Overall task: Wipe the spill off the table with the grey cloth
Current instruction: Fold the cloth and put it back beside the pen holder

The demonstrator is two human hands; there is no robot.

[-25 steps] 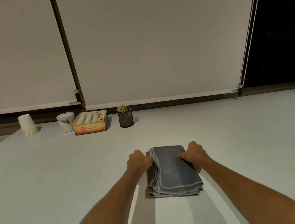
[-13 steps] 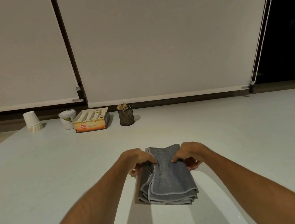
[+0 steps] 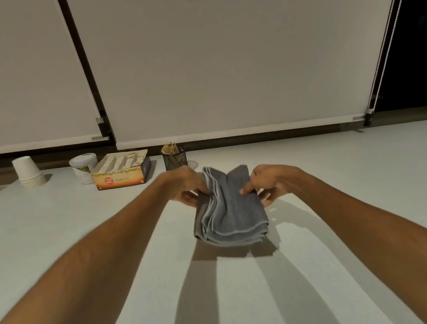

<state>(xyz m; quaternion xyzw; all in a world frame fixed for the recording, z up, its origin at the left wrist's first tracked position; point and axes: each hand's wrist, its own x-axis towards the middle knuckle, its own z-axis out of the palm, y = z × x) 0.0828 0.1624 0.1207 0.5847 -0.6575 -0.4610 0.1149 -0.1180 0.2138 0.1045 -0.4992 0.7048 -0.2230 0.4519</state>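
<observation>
The folded grey cloth (image 3: 230, 211) hangs just above the white table (image 3: 52, 234), its shadow falling on the surface beneath. My left hand (image 3: 187, 186) pinches its left edge, where the folded layers fan apart. My right hand (image 3: 270, 184) grips the right edge, thumb on top and fingers underneath. A small wet glint (image 3: 272, 210) shows on the table right of the cloth, below my right hand. I cannot make out any larger spill.
Along the table's far edge stand a stack of white paper cups (image 3: 28, 172), a white tub (image 3: 84, 169), an open orange tea box (image 3: 121, 170) and a black mesh holder of sticks (image 3: 174, 157). Closed blinds hang behind.
Both hands have taken the cloth by its sides and raised it off the table; a second ago it lay flat. The folded layers have loosened on the left.
</observation>
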